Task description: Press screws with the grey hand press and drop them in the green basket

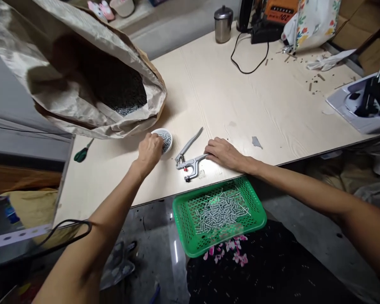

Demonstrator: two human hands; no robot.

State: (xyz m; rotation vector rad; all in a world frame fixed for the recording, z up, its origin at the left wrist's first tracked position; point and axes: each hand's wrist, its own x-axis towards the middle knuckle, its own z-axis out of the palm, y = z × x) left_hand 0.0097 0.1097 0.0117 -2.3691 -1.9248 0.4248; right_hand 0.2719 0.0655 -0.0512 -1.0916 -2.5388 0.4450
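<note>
My left hand [149, 153] reaches into a small white bowl [168, 136] of tiny metal parts, its fingers bunched over them. My right hand [223, 153] lies flat on the pale table [228, 97], its fingertips touching the lower handle of a grey metal hand press plier [190, 158] that lies between the hands. A green plastic basket [190, 230] with several small metal springs rests on my lap, below the table's front edge.
A large brown paper sack [82, 71] full of dark metal parts lies open at the left. A green-handled screwdriver [82, 154] is beside it. At the back stand a steel canister [223, 23], a black cable [250, 63] and a white tray [357, 109].
</note>
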